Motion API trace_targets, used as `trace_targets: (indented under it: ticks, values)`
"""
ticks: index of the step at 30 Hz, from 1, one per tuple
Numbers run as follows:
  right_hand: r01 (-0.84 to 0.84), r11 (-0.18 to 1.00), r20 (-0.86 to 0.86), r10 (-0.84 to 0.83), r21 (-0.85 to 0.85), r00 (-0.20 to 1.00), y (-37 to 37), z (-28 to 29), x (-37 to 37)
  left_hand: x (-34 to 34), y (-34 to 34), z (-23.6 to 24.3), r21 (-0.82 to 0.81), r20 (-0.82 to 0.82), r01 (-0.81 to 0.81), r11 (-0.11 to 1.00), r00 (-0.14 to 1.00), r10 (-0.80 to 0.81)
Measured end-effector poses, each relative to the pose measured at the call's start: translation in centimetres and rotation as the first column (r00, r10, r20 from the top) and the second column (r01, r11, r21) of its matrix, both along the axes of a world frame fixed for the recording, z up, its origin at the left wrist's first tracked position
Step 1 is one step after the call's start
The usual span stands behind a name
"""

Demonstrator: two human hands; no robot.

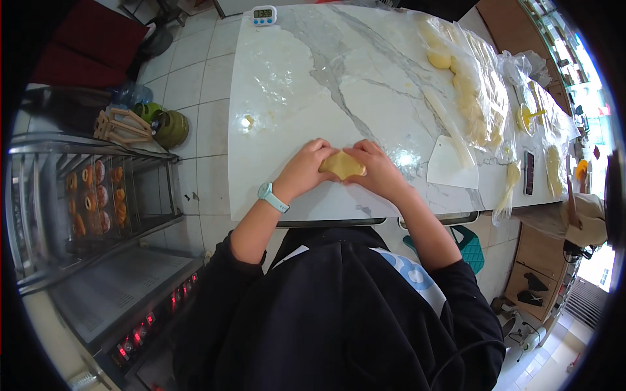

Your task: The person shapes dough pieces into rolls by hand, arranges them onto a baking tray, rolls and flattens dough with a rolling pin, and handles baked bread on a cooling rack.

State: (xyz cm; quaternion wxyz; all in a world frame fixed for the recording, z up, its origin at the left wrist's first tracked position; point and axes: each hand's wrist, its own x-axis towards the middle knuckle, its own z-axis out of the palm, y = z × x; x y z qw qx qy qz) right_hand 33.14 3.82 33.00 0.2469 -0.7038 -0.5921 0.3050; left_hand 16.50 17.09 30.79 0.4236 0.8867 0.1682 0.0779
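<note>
Dough (343, 165) is between your two hands, close to the near edge of the table (293, 98). It is a small yellow lump with a point poking down toward you. I can't tell if it sits on the table or is held just above it.

Your left grip (304, 171) pinches one end with thumb and fingers. Your right grip (378, 172) pinches the other end the same way. To do this well, I'd keep both pinches soft and the same strength, so one side does not get thinner. Pull slowly; a fast tug might rip it. If it sticks to your fingers, let go gently and take a new hold.

To the right, a flat white scraper (450, 166) lies with a long pale stick (448, 124) along it. Keep your right elbow away from those. Farther off, more dough (479, 85) lies under clear plastic, which should help it stay soft. A little crumb (248, 122) lies to the left; keep it out of your lump. A timer (263, 15) stands at the far left corner.
</note>
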Motion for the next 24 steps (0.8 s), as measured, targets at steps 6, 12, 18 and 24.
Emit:
trace_targets:
  ticks: [6,12,18,24]
  values:
    - [0.05,0.949,0.147,-0.1,0.311,0.984,-0.4,-0.1,-1.0,0.4,-1.1,0.0,0.278,0.283,-0.167,0.946,0.955,0.085]
    - [0.142,0.956,-0.084,-0.124,0.256,0.989,-0.9,-1.8,-0.1,-0.2,-0.6,0.1,0.03,0.097,-0.051,0.998,0.994,0.048]
    - [0.224,0.963,-0.18,-0.196,0.151,0.964,-0.4,-1.1,-0.7,-0.1,-1.0,-0.6,0.082,0.164,-0.127,0.989,0.98,0.112]
    - [0.265,0.853,-0.132,-0.229,0.45,0.964,-0.8,-2.9,-0.8,-0.1,-1.8,-1.3,0.049,0.231,-0.173,0.984,0.96,0.157]
